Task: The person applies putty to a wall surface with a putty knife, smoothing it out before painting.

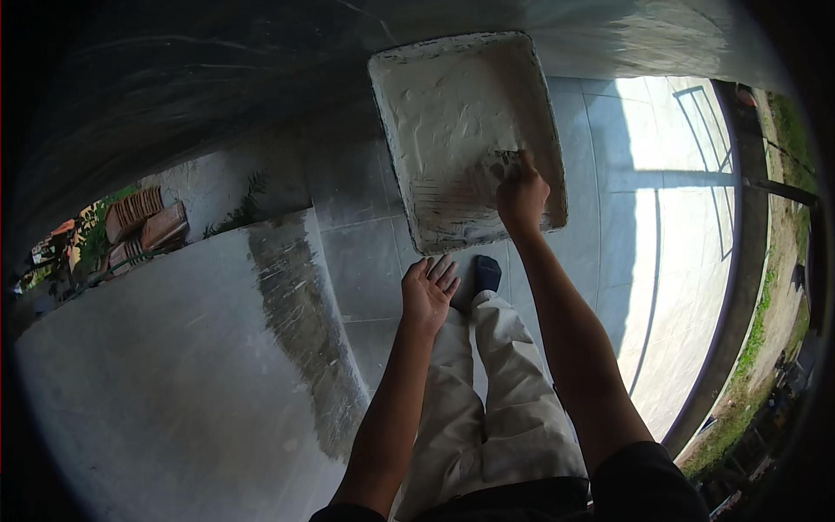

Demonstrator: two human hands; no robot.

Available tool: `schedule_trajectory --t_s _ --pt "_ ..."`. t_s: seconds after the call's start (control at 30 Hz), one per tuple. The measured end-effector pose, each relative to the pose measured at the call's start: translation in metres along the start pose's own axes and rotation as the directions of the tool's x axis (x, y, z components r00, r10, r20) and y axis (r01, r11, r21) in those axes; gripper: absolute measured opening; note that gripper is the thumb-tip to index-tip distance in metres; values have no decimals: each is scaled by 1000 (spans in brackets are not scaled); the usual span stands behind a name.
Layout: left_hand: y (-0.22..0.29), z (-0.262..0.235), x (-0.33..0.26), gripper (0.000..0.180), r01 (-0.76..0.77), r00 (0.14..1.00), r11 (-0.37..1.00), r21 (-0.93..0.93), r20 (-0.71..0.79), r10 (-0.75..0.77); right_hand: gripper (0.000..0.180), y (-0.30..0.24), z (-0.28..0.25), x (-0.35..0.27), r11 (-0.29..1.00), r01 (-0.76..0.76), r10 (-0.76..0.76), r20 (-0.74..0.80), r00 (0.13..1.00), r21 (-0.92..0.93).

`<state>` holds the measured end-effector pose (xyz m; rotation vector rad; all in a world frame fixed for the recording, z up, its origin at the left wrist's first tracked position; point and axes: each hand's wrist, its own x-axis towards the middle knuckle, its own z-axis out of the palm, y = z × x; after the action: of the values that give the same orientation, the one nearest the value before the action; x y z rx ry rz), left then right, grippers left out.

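Observation:
A rectangular tray [407, 200] with a dark, crusted rim holds a thick layer of off-white paste [448, 100]. Over its right side, my right hand [524, 193] is closed on a flat scraper [502, 162] smeared with the paste. My fingers hide most of its handle, and the blade is hard to pick out against the paste. My left hand [429, 291] is at the tray's near edge, palm up, its fingers spread with nothing in them. Whether those fingertips touch the rim I cannot tell.
On the left, a pale wall surface [174, 322] carries a rough grey strip [300, 348]. Grey floor tiles [348, 261] lie around my feet, with bright sunlit tiles [678, 261] to the right. Reddish roof tiles [148, 222] are stacked at the far left. A dark ledge [739, 261] borders grass.

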<state>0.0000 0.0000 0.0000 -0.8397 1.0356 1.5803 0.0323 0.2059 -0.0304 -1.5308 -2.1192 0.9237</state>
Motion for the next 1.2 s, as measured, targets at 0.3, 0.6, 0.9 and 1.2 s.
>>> schedule_trajectory --t_s 0.3,0.6,0.9,1.2 --pt "14 -10 -22 72 -86 989 996 10 -117 87 39 -8 -3 -27 966 -193 183 71 981 173" --pt "70 17 -70 70 -349 934 931 106 -47 355 29 -94 -47 -37 558 -439 123 454 883 704" --pt "136 47 -154 65 -627 778 765 146 95 621 31 -195 -101 -48 442 -420 -98 507 856 793" --pt "175 55 -264 55 -827 557 545 138 68 828 24 -309 -152 -62 422 -451 -371 604 706 787"
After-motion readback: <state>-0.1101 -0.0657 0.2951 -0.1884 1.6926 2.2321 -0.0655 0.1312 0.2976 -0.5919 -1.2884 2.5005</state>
